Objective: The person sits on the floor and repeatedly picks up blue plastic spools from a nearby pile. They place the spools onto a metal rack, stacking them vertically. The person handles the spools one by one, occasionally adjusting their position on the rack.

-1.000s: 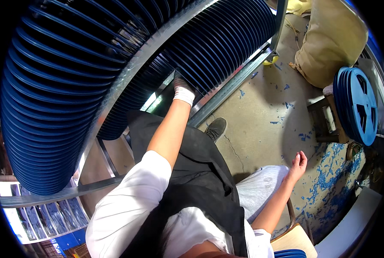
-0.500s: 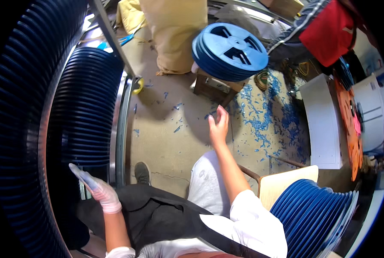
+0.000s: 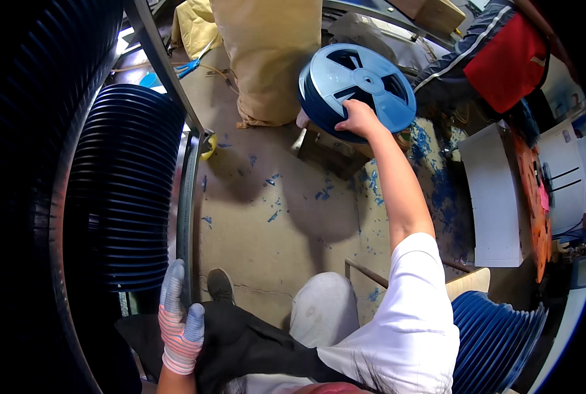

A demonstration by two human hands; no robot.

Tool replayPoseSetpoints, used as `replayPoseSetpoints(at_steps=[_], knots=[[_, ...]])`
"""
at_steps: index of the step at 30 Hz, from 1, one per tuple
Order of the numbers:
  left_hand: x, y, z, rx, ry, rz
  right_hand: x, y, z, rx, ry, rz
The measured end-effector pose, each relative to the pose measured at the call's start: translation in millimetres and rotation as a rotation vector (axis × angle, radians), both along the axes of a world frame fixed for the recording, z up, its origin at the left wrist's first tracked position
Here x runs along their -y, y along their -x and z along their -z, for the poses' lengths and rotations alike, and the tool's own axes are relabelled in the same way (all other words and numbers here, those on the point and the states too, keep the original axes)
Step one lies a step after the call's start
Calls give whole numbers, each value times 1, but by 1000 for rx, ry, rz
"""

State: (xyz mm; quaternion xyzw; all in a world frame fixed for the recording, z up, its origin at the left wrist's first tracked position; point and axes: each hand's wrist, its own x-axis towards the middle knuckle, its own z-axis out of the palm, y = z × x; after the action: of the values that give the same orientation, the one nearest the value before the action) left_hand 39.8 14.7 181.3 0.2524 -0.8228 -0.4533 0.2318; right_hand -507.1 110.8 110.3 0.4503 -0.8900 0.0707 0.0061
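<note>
Looking down on a concrete floor [image 3: 240, 226], with a metal rack [image 3: 187, 223] along the left side. Seeing, within that rack, a long row of dark blue reels [image 3: 125, 197], set on edge and close together. Facing a tall beige sack [image 3: 267, 65] at the far end. Wearing a dark apron [image 3: 253, 341] over a white shirt [image 3: 398, 322]. Passing to the lower right, seeing more blue reels [image 3: 496, 341] next to a pale chair seat [image 3: 469, 284]. Ahead and to the right, just beside the sack, finding a stack of blue reels [image 3: 314, 106], somewhat tilted, on a low stool [image 3: 329, 154]. Touching the top reel [image 3: 369, 80] with the bare right hand [image 3: 360, 119], thumb and fingers a little apart by one of its openings; cannot tell whether gripping. Keeping the left hand [image 3: 180, 328] wide, fingers straight and thumb apart, in a striped glove with grey fingertips, near the rack. Showing a dark shoe [image 3: 220, 285] beyond the apron. Littered with small blue scraps [image 3: 440, 174], thickest toward the right.
</note>
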Motion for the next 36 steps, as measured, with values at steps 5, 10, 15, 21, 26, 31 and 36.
replayPoseSetpoints(at_steps=[5, 10, 15, 21, 26, 31, 36], knots=[[5, 11, -3, 23, -55, 30, 28, -20, -7, 17, -39, 158], [6, 19, -5, 86, 20, 112, 3, -47, 26, -296, 191, 144], [6, 24, -9, 106, 39, 155, -17, -42, 28, -272, 226, 19], [4, 19, -11, 101, 19, 148, -55, -23, -5, -62, 140, -17], [1, 15, -11, 92, 0, 127, -49, -19, -54, -37, 423, 191], [0, 19, -13, 93, 32, 163, -10, -25, -56, -131, 438, 377], [1, 22, -10, 121, 36, 202, 20, -25, -41, -121, 188, 327]])
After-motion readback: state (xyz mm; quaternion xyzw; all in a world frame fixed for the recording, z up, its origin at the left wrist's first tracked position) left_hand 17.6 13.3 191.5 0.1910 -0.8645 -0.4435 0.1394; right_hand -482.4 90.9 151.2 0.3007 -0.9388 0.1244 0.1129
